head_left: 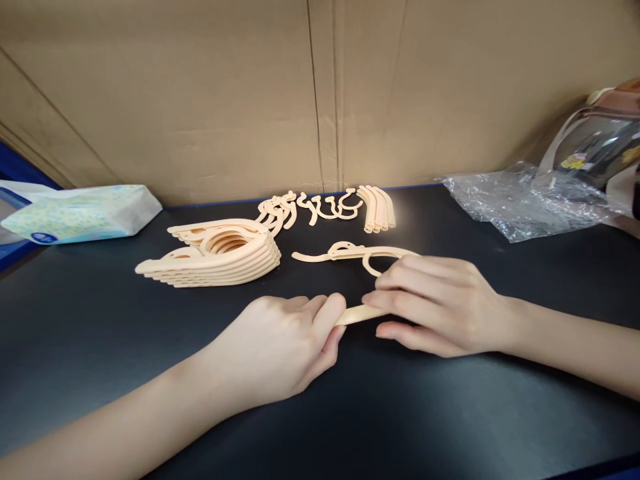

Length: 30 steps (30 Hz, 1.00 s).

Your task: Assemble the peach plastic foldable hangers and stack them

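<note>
My left hand (290, 343) is closed, with thumb and curled forefinger pinching one end of a slim beige plastic hanger arm (363, 314). My right hand (440, 303) bends its fingers over the other end of that strip, the thumb below; its palm side is hidden. Just behind my right hand lies a beige folding-hanger piece (320, 257) with a curved arm and a ring, partly covered by the fingers. To the left is a neat stack of folded beige hangers (230, 263).
Small beige hanger hooks (330, 208) and a bundle of beige strips (379, 209) lie along the back, before a cardboard wall (225, 100). A tissue pack (90, 212) sits at left. A crumpled clear plastic bag (515, 207) and a transparent bag with straps (585, 150) are at right.
</note>
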Each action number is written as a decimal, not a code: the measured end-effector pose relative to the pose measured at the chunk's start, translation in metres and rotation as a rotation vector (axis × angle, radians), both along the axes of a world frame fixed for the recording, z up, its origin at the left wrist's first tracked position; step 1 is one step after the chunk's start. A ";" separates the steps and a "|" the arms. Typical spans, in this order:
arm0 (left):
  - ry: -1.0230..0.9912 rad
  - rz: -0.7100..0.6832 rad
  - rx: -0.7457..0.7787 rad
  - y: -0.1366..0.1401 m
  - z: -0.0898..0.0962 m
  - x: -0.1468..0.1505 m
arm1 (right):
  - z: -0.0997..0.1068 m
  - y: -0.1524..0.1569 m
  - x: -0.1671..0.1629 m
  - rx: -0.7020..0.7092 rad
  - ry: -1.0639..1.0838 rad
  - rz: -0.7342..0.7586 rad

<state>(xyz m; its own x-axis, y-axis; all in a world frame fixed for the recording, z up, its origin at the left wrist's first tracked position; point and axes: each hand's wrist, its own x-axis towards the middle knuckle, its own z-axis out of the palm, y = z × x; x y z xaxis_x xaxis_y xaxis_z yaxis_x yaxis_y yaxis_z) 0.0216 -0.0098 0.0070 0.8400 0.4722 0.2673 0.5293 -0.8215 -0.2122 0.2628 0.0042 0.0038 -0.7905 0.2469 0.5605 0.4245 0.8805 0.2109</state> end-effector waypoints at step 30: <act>-0.103 -0.139 0.060 0.005 -0.002 -0.006 | -0.008 0.025 0.010 -0.490 0.288 -0.469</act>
<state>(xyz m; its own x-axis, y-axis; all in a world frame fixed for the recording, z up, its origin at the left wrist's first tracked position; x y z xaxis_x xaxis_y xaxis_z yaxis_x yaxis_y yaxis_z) 0.0155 -0.0046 0.0045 0.8631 0.3335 0.3793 0.4325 -0.8758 -0.2142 0.2730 0.0290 -0.0039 -0.3784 0.7982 0.4688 0.7589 0.5575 -0.3366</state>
